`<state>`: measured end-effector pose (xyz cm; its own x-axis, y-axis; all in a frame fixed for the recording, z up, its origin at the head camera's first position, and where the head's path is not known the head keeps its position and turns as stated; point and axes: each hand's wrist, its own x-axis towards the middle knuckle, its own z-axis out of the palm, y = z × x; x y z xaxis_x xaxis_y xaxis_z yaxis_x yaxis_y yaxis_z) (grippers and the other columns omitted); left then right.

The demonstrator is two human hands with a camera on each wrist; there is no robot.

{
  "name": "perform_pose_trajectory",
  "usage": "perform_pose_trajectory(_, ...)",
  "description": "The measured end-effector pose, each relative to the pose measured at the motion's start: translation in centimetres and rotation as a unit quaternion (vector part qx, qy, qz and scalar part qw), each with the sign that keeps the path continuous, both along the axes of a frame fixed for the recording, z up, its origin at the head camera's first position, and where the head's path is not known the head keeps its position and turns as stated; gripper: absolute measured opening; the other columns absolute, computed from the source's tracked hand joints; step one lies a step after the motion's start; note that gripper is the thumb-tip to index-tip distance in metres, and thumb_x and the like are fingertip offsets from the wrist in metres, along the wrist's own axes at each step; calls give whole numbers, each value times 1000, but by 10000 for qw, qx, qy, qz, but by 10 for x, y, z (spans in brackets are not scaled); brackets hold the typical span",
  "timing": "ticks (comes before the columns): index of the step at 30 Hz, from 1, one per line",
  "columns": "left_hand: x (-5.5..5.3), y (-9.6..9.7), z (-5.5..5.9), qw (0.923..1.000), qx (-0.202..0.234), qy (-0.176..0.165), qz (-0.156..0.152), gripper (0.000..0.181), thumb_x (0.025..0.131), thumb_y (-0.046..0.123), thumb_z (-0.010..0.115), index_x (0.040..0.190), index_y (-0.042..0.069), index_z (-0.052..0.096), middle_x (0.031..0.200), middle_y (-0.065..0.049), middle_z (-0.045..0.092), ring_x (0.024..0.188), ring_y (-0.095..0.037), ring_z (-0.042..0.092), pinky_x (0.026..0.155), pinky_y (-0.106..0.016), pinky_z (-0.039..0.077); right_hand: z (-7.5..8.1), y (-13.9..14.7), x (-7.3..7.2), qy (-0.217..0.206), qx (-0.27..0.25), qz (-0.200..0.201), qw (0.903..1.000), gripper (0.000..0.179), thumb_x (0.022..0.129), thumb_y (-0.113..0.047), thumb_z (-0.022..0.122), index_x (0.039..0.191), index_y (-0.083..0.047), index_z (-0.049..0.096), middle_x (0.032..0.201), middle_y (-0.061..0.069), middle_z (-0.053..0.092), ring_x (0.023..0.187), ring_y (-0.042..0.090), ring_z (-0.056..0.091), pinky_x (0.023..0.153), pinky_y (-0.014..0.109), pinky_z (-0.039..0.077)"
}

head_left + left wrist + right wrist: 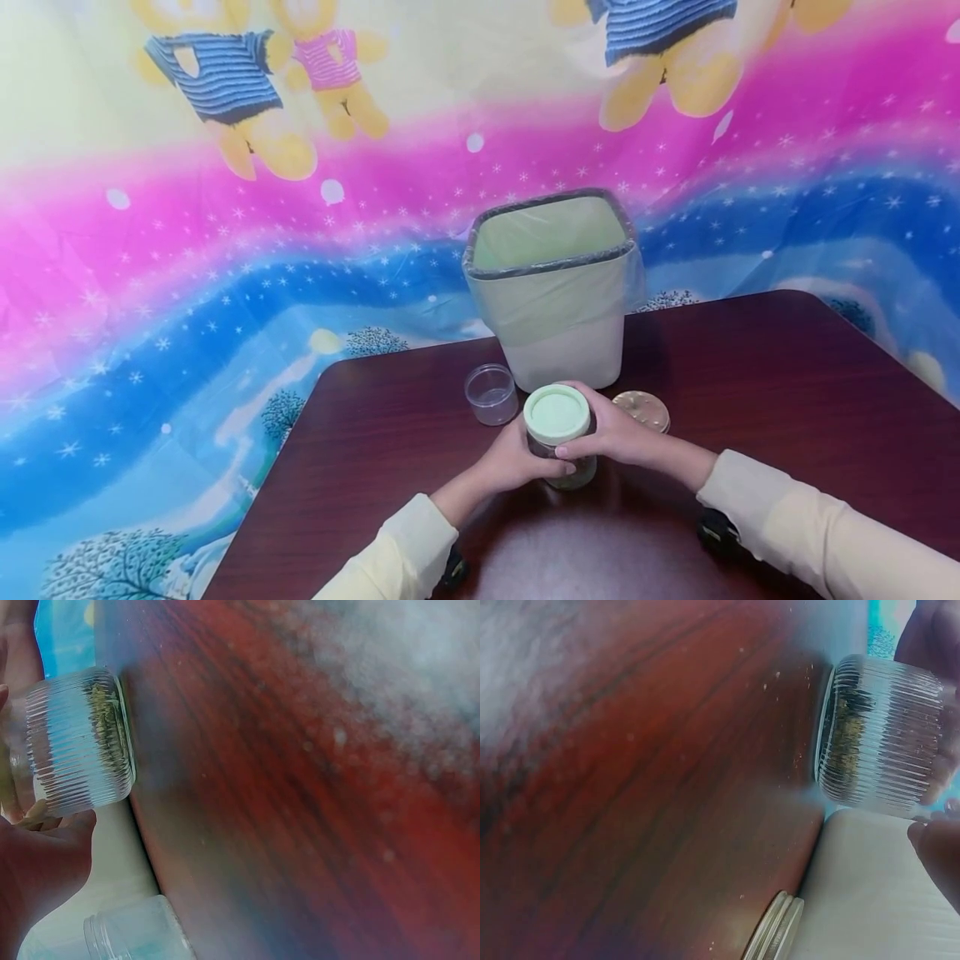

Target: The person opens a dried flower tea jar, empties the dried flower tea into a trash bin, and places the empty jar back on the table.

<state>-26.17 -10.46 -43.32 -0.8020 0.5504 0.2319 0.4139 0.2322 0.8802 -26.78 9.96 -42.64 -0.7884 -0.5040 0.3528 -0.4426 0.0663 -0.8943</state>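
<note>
A ribbed clear glass jar with a pale green lid stands upright at the table's middle, its base right at the tabletop. Dried greenish-brown bits lie in its bottom. My left hand grips the jar from the left, just below the lid, with its thumb across the front. From the right, my right hand grips it too, fingers behind and thumb in front. Close behind the left hand is a clear plastic cup. A gold-coloured round lid lies flat behind the right hand.
Behind the jar rises a pale bin with a clear bag over its grey rim. The dark red-brown wooden table ends not far behind the bin, against a colourful printed cloth.
</note>
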Motion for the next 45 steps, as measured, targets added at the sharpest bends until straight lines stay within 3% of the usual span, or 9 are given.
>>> perform_pose_trajectory(6,-4,0,-7,10000,-33,65,-4,77,72,13,85,136,14,44,122,3,57,112,-11,55,98,-30,43,-2,1,1,88,54,-55,9999,82,75,-14,83,141,2,37,129,15,53,116,28,50,98,26,39)
perform_pose_trajectory(7,-7,0,-11,10000,-55,70,-8,77,72,14,85,137,15,43,123,3,57,112,-12,55,98,-31,43,-2,2,2,144,73,-140,9998,85,75,-14,83,142,3,35,129,16,53,116,28,50,97,25,39)
perform_pose_trajectory(12,-7,0,-11,9999,-17,71,-103,78,72,13,85,138,15,43,124,3,57,114,-12,54,100,-31,42,-3,-3,16,194,35,-914,9956,90,72,-14,85,143,4,33,130,19,53,117,32,51,96,27,41)
perform_pose_trajectory(20,-6,-1,-10,10000,-36,23,-47,78,71,13,86,137,17,44,123,5,58,113,-11,55,100,-30,41,3,-25,44,-302,-131,-2381,9707,90,70,-20,88,140,1,36,133,20,48,117,37,52,95,47,43)
perform_pose_trajectory(29,-7,-1,-10,9998,-75,-21,-159,78,73,12,84,138,19,43,125,4,56,113,-11,54,98,-31,44,1,-42,51,-496,-46,-3177,9469,90,66,-28,90,134,1,39,127,18,50,118,30,48,98,44,36)
perform_pose_trajectory(33,-7,0,-10,9998,-102,24,-150,77,73,12,84,138,17,43,125,3,57,113,-11,54,97,-30,44,0,-43,49,-491,-84,-3196,9462,88,67,-27,90,133,1,40,126,18,50,118,30,47,99,45,35)
perform_pose_trajectory(37,-6,0,-11,9999,-46,11,-110,76,73,13,84,137,18,44,125,3,56,113,-12,54,97,-31,44,-1,-39,46,-360,-188,-2936,9551,83,69,-24,88,133,2,42,127,18,51,118,30,48,100,45,35)
perform_pose_trajectory(45,-5,-2,-9,9998,-12,-184,-89,79,72,15,85,138,22,42,127,6,54,115,-11,53,98,-30,43,-1,-16,30,-131,-115,-1736,9847,73,73,-18,86,133,-1,47,120,12,59,109,25,56,91,34,46)
